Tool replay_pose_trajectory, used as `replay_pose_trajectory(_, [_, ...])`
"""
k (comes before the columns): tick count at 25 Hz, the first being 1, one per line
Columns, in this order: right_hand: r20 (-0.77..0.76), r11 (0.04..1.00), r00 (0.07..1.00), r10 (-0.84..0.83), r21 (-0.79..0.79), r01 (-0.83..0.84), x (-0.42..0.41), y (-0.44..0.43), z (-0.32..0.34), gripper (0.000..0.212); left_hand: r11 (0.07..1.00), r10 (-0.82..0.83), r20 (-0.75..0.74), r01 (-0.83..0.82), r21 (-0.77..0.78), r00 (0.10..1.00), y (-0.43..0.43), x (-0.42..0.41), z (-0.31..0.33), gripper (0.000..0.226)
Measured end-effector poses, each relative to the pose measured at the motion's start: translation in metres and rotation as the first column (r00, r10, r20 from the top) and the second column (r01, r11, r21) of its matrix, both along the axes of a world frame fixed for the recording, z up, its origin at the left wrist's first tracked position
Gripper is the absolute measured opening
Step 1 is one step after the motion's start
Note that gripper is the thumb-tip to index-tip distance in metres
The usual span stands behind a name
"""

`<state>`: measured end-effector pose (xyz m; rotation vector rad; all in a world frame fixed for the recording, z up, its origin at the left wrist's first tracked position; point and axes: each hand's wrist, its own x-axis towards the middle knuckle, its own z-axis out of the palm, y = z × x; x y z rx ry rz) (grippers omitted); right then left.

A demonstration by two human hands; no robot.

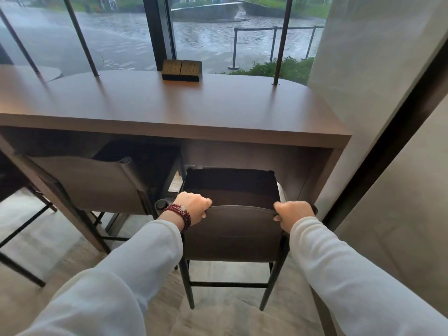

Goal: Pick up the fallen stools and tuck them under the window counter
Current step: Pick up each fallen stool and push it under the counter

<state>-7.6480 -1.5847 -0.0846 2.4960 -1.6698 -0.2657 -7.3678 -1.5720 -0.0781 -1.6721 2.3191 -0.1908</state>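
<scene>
**Taupe leather stool upright, one shove left to go**

White long sleeves (pixel 145 251) come in from the bottom, one on each side. There's a dark red bead bracelet (pixel 179 213) on the left wrist. Both hands are on the grey-brown leather-backed stool with a thin dark frame (pixel 232 234). The left hand (pixel 194 207) has its fingers bunched together and curled over the top edge of the backrest at its left end. The right hand (pixel 293 214) is wrapped the same way round the right corner. So it's a proper two-handed grip, no loose fingers.

The stool stands upright on the pale floor. Its seat is already partly under the brown wooden window counter (pixel 194 110), while the backrest and rear legs are out on the near side. Just to its left a second stool of the same grey-brown leather (pixel 92 183) sits tucked in.

My read is that the picking-up part is done for this one and it's mid-tuck. Next should be a straight, even push forward from both hands so it doesn't twist into the counter's right side panel or bump its neighbour.

Further back, a small brass-coloured socket block (pixel 181 70) sits on the counter, with rain-wet paving beyond the window glass (pixel 116 40).
</scene>
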Motion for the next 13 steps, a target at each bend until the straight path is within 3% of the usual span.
replay_pose_trajectory(7, [0.048,0.995,0.996,-0.080,-0.061,0.083,0.002,0.033,-0.011,0.029,0.996,0.095,-0.037,-0.095,-0.003,0.995,0.032,-0.004,-0.012,0.020])
replay_pose_trajectory(9, [0.138,0.987,0.980,-0.146,-0.042,0.153,0.000,0.036,-0.008,0.037,0.978,0.209,-0.170,-0.202,0.055,0.963,0.035,-0.001,-0.004,0.029])
replay_pose_trajectory(11, [0.293,0.972,0.929,-0.226,0.003,0.236,-0.005,0.040,-0.003,0.051,0.955,0.295,-0.389,-0.269,0.120,0.873,0.042,0.010,0.007,0.046])
replay_pose_trajectory(13, [0.529,0.926,0.773,-0.350,0.069,0.372,-0.009,0.046,0.005,0.065,0.939,0.301,-0.621,-0.339,0.060,0.724,0.053,0.023,0.017,0.055])
